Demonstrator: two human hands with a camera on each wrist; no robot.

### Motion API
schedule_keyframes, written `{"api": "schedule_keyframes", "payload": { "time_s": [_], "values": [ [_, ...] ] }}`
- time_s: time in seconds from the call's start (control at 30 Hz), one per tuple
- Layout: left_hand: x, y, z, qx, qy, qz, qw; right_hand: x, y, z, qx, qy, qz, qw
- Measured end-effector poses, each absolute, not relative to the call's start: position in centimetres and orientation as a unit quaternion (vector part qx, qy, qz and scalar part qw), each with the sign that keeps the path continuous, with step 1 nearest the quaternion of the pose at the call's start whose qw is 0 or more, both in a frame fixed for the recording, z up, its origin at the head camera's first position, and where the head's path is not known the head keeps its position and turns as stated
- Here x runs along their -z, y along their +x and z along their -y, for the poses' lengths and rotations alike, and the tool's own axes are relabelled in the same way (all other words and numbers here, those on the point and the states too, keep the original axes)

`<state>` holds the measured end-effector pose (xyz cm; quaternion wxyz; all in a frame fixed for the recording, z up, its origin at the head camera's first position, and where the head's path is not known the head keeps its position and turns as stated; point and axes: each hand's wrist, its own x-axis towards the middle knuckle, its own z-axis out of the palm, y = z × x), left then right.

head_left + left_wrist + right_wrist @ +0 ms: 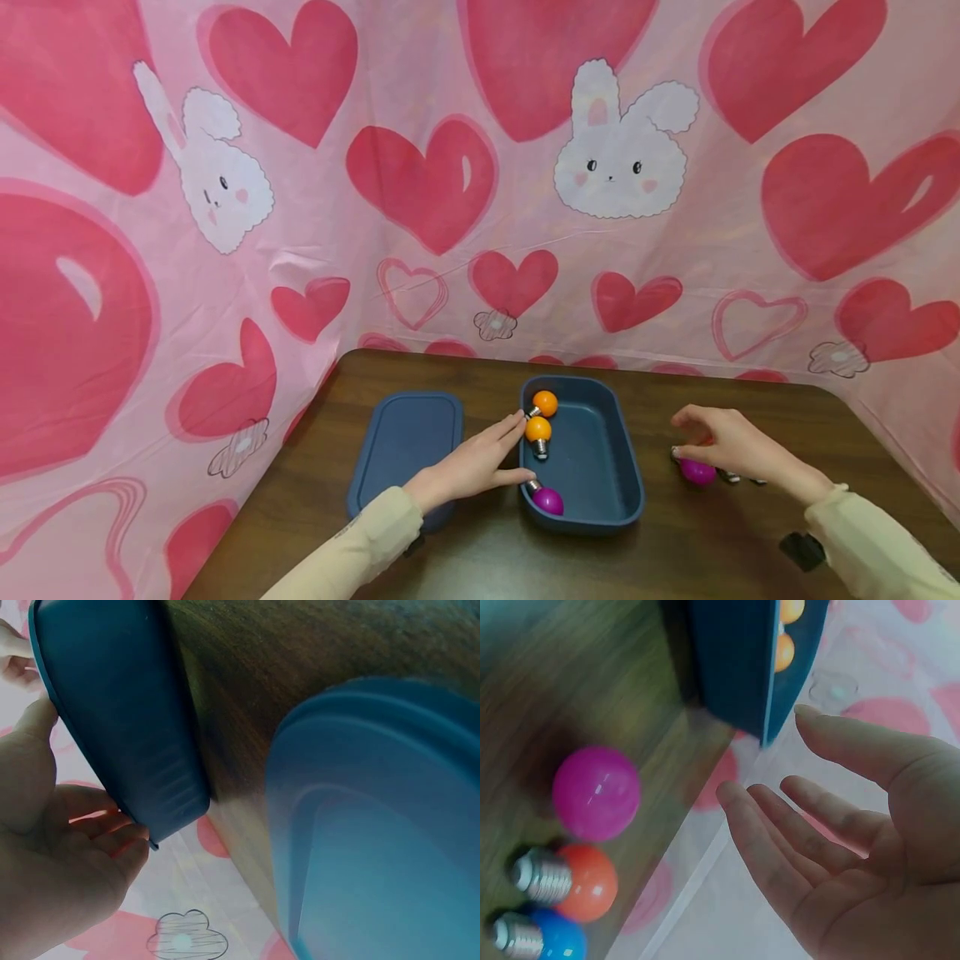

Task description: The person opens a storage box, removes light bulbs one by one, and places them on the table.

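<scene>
A blue-grey box (585,527) holds two orange bulbs (545,404) and a purple bulb (550,501) along its left side. My left hand (468,467) touches the box's left rim with extended fingers, seen also in the left wrist view (82,825). To the right of the box, my right hand (738,442) is over a magenta bulb (697,472), fingers bent loosely and apart from the thumb. In the right wrist view the hand (855,840) holds nothing; the magenta bulb (597,793), an orange-red bulb (592,882) and a blue bulb (559,937) lie on the table.
A blue-grey lid (412,433) lies flat left of the box, partly behind my left forearm. A small black object (802,551) is near my right sleeve. Pink fabric with hearts and rabbits (517,208) hangs behind the wooden table (300,517).
</scene>
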<state>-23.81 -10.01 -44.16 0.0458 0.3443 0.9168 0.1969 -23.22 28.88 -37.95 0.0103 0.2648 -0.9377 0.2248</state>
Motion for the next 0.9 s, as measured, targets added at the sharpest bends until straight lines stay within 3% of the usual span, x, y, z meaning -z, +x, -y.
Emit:
{"api": "schedule_keyframes", "payload": {
  "time_s": [0.4,0.73,0.9],
  "values": [
    [44.0,-23.8,9.9,-0.199,0.342,-0.917,0.048,38.1,-22.5,-24.2,-0.284,0.346,0.894,-0.01],
    [43.8,-23.8,9.9,-0.2,0.338,-0.918,0.052,39.0,-22.0,-19.9,-0.301,0.351,0.88,-0.107],
    [43.9,-23.8,9.9,-0.201,0.333,-0.92,0.056,39.8,-21.8,-17.9,-0.294,0.363,0.875,-0.13]
  ]
}}
